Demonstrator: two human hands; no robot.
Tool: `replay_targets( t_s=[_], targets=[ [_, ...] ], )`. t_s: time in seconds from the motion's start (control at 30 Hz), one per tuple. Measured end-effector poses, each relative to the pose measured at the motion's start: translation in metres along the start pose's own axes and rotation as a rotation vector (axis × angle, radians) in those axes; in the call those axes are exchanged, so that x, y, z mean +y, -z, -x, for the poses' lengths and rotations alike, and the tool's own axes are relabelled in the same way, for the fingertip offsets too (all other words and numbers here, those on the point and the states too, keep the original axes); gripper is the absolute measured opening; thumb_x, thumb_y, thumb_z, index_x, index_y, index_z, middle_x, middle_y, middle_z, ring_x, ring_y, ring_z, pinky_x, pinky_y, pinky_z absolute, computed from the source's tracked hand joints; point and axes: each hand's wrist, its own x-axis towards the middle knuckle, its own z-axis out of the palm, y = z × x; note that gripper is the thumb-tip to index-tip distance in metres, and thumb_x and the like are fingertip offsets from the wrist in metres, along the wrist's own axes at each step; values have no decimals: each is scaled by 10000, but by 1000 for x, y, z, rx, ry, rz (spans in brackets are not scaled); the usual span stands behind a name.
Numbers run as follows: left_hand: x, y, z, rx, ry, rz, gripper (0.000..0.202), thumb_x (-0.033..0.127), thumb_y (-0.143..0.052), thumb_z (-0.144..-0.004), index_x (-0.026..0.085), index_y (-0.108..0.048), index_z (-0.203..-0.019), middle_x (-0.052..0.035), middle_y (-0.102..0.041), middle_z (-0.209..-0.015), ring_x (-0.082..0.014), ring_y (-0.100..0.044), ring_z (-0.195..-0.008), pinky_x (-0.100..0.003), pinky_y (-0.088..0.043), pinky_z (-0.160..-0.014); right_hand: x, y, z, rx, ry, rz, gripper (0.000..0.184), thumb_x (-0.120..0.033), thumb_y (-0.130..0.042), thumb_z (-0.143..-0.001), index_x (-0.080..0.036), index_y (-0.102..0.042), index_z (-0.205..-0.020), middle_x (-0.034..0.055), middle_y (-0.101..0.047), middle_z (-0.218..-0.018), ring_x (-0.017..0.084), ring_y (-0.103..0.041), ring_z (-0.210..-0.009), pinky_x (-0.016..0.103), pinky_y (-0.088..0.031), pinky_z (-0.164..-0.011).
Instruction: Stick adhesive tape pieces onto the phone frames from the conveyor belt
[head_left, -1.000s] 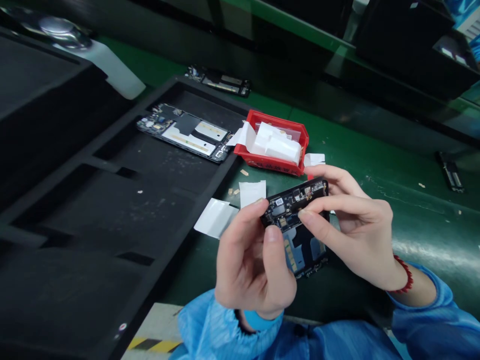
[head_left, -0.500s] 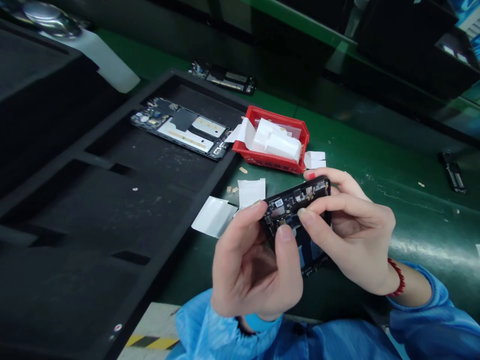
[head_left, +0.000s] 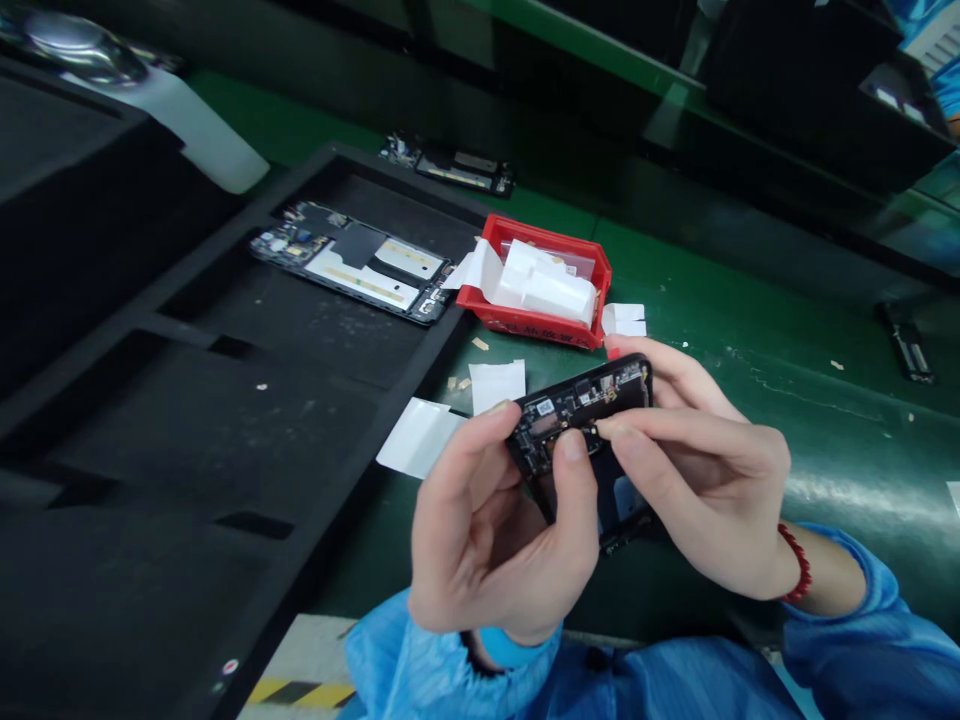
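Since the earlier frame the left thumb has moved inward across the circuit board; the tray also sits farther left in view. The left hand (head_left: 502, 535) grips the phone assembly (head_left: 577, 400) at its near-left corner, thumb on the board, index finger on the edge. The right hand (head_left: 705, 490) also holds it, fingers behind the far-right corner, thumb and index tips narrowed together at the board; whether they pinch a small part cannot be told. The assembly lies between both hands, tilted and raised above the bench (head_left: 810, 440). Judged light and stiff in the frame, somewhat slippery at its rim and fragile across exposed components; edges and corners are the proper hold. Just beyond are white papers (head_left: 421, 437) and a red bin (head_left: 536, 325); leftward, another phone assembly (head_left: 352, 262) lies in the dark tray (head_left: 315, 420).
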Motion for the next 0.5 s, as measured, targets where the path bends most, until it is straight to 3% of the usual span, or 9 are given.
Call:
replay_targets(
  t_s=[0.23, 0.5],
  targets=[
    [0, 2, 0, -32, 15, 1, 344, 73, -766, -735, 149, -693, -1063, -45, -806, -916, -165, -762, -673, -258, -649, -615, 3, 6, 3, -21, 37, 3, 245, -13, -687, -872, -182, -817, -991, 137, -685, -1336, 248, -730, -1137, 400, -623, -989],
    [0, 2, -1, -35, 15, 29, 377, 42, -775, -717, 153, -701, -1068, -30, -800, -921, -150, -757, -684, -238, -643, -626, 6, 7, -2, -41, 99, 32, 257, -12, -715, -851, -189, -810, -1011, 132, -696, -1288, 231, -734, -1072, 385, -644, -915]
  ],
)
